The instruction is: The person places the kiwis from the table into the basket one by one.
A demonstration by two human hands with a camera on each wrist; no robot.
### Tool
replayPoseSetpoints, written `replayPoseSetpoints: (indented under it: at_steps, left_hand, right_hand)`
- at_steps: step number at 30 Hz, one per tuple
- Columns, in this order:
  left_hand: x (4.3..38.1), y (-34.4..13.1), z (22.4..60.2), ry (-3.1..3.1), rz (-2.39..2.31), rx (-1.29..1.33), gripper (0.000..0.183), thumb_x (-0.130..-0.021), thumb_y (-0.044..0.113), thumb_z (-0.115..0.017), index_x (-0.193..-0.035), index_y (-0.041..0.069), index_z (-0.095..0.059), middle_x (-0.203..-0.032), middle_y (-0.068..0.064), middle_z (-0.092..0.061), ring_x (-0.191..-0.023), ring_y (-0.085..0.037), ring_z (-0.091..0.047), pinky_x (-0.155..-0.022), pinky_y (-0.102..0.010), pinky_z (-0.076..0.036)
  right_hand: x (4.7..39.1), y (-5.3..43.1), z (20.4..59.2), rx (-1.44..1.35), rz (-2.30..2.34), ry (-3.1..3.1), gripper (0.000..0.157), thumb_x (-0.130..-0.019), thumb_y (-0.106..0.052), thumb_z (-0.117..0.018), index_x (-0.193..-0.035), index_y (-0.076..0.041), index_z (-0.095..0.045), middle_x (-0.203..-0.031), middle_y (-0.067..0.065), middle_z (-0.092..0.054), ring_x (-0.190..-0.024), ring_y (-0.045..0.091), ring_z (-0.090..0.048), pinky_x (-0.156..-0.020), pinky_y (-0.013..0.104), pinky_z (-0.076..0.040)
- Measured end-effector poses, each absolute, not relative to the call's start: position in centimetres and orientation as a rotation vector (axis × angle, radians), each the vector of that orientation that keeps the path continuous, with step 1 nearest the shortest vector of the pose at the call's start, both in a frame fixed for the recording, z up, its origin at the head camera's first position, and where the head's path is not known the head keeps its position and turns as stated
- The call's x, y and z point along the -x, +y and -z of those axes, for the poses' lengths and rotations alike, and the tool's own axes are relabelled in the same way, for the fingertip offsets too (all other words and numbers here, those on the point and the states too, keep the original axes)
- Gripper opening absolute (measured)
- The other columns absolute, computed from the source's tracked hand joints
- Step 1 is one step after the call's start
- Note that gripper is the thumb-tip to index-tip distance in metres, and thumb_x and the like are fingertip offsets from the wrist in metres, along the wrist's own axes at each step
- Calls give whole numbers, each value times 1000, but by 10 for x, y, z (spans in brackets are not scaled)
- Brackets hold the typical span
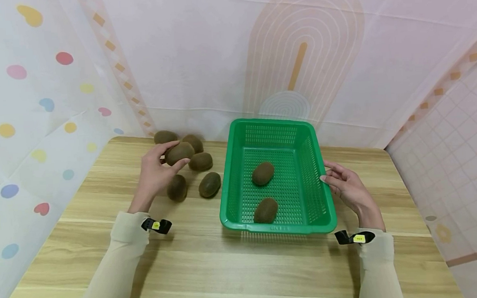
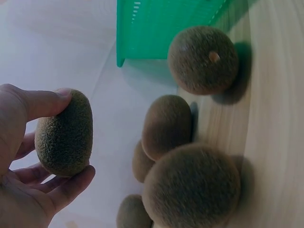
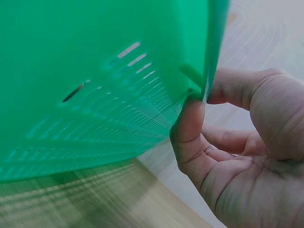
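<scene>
My left hand [image 1: 157, 170] grips a brown fuzzy kiwi [image 1: 180, 154] between thumb and fingers, raised over the other kiwis at the left. The left wrist view shows this held kiwi [image 2: 65, 134] clear of the table. My right hand [image 1: 347, 186] pinches the right rim of a green plastic basket [image 1: 329, 207], thumb on the rim and fingers beneath it, as the right wrist view shows. Inside the basket lie two kiwis, one near the middle [image 1: 262, 173] and one by the front wall [image 1: 265, 210].
Several loose kiwis lie left of the basket, among them one nearest it [image 1: 210, 184], one closer to the left forearm [image 1: 177, 188] and one at the back [image 1: 165, 136]. The wooden table [image 1: 245, 274] meets patterned cloth walls [image 1: 185, 57] at the back and sides.
</scene>
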State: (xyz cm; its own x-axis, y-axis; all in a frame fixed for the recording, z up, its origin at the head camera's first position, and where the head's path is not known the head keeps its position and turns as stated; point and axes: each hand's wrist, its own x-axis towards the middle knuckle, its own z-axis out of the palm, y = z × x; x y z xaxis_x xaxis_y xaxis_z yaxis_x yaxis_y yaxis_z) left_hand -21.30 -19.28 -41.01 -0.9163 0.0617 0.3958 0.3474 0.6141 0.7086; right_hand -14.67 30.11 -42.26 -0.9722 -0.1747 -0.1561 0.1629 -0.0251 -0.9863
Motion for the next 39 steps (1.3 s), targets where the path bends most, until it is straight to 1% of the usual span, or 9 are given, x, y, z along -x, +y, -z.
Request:
replayPoseSetpoints:
  at_steps: [6,10,14,17,19,24,29,33,39]
  left_hand:
    - [212,-184,403,-2469,1211,369,54,-75,31,-79,-124,14,-62,-110,-4,-61,-96,-16,-56,-79,-40,-49]
    - [209,-180,401,-2457,1217,393,54,-76,31,-79,-124,13,-62,-112,-4,-61,-98,-18,-56,-79,-43,-50]
    - [206,-175,398,-2446,1222,429,53,-77,31,-78,-124,13,-62,-112,-5,-61,-98,-18,-55,-80,-44,-50]
    - [206,-171,395,-2440,1228,451,52,-77,31,-78,-124,17,-62,-111,-2,-61,-99,-15,-55,-80,-41,-50]
    - [207,-168,393,-2432,1236,463,52,-76,30,-79,-124,17,-62,-110,-2,-60,-99,-14,-55,-81,-41,-51]
    - [207,-160,388,-2408,1257,493,52,-75,28,-80,-123,16,-62,-109,0,-61,-95,-11,-55,-81,-38,-51]
    - [207,-154,385,-2409,1227,517,52,-75,30,-79,-123,17,-62,-110,3,-61,-96,-7,-56,-79,-28,-50]
    - [207,-148,381,-2405,1220,544,52,-76,30,-79,-123,17,-62,-110,3,-61,-96,-7,-56,-78,-21,-49]
    - [207,-141,378,-2360,1250,612,50,-76,24,-79,-122,14,-63,-112,-1,-61,-93,-11,-57,-77,-24,-50]
  right_hand:
    - [147,301,423,20,2096,2024,64,-89,-12,-65,-144,-3,-33,-105,9,-55,-90,10,-60,-79,22,-54]
    - [147,301,424,29,2086,2028,64,-89,-13,-64,-144,-4,-33,-105,8,-56,-90,10,-60,-80,23,-54]
    - [146,300,424,51,2083,2019,64,-90,-13,-64,-145,-4,-32,-105,9,-56,-90,11,-60,-80,23,-54]
    - [146,300,424,64,2088,2013,64,-91,-12,-63,-145,-4,-31,-104,8,-56,-90,11,-60,-80,23,-54]
    - [146,301,424,63,2096,2008,63,-91,-12,-62,-145,-3,-31,-104,8,-56,-89,11,-60,-79,23,-54]
    - [146,301,425,54,2101,2017,62,-91,-11,-62,-145,-3,-32,-104,8,-57,-90,11,-60,-79,23,-54]
    - [147,301,424,48,2097,2015,63,-90,-12,-63,-145,-4,-32,-105,9,-56,-90,11,-60,-79,22,-54]
    - [147,302,423,47,2099,2007,64,-90,-12,-63,-145,-3,-31,-106,9,-55,-90,10,-60,-79,22,-54]
    - [147,302,424,46,2104,2005,64,-90,-11,-63,-145,-2,-31,-105,9,-55,-90,10,-60,-79,22,-54]
